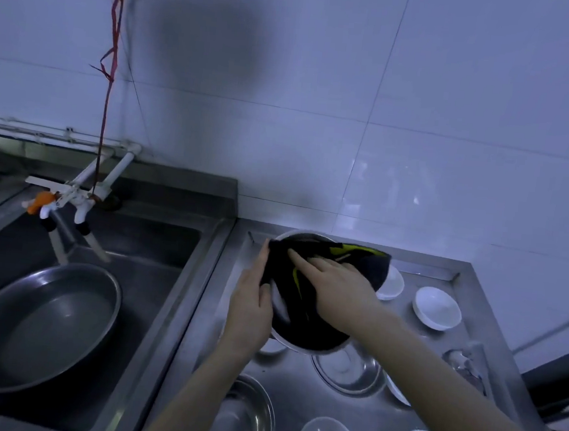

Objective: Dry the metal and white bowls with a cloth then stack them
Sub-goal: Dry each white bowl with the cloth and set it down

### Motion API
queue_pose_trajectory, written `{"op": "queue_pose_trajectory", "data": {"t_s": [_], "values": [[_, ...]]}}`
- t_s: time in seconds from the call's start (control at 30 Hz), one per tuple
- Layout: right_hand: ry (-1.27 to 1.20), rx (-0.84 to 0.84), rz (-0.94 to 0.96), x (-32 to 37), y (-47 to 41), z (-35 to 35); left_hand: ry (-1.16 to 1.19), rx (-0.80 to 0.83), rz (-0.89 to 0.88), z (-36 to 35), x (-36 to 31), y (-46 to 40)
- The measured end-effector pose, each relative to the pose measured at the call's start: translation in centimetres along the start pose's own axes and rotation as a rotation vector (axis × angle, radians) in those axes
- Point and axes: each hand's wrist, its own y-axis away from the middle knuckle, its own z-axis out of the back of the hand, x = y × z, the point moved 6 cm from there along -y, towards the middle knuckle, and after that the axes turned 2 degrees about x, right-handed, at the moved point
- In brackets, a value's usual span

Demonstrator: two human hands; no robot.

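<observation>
The left hand (251, 302) grips the rim of a metal bowl (283, 325), steadying it tilted, mouth facing the person, above the tabletop (297, 402) middle. The right hand (335, 288), fingers straight, presses a dark cloth (358, 259) inside it to wipe. White bowls (436, 307) wait nearer the right edge, unstacked.

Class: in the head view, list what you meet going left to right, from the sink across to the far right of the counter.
Basin in the sink → left hand → cloth → right hand → white bowl.
</observation>
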Motion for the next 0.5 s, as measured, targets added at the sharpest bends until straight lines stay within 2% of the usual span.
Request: {"op": "queue_pose_trajectory", "data": {"t_s": [0.1,0.17,0.23,0.33,0.43,0.5], "values": [[-0.243,-0.044,0.142,2.8,-0.1,-0.2,0.101,-0.022,0.025,-0.1,0.0,-0.4],[-0.455,0.024,0.206,3.6,0.6,-0.6,0.132,-0.060,0.052,0.5,0.2,-0.6],[-0.524,0.111,0.169,3.1,1.6,-0.9,0.131,-0.087,0.069,1.2,0.5,-0.4],[-0.290,0.147,0.118,1.0,2.3,-1.4,0.089,-0.043,0.061,0.9,0.5,0.0],[-0.019,-0.087,0.130,-0.2,2.4,-0.3,0.000,-0.016,0.014,0.6,-0.4,-0.1],[0.032,-0.150,0.031,-1.2,1.9,0.1,-0.029,-0.010,-0.014,0.2,-0.8,0.0]]}}
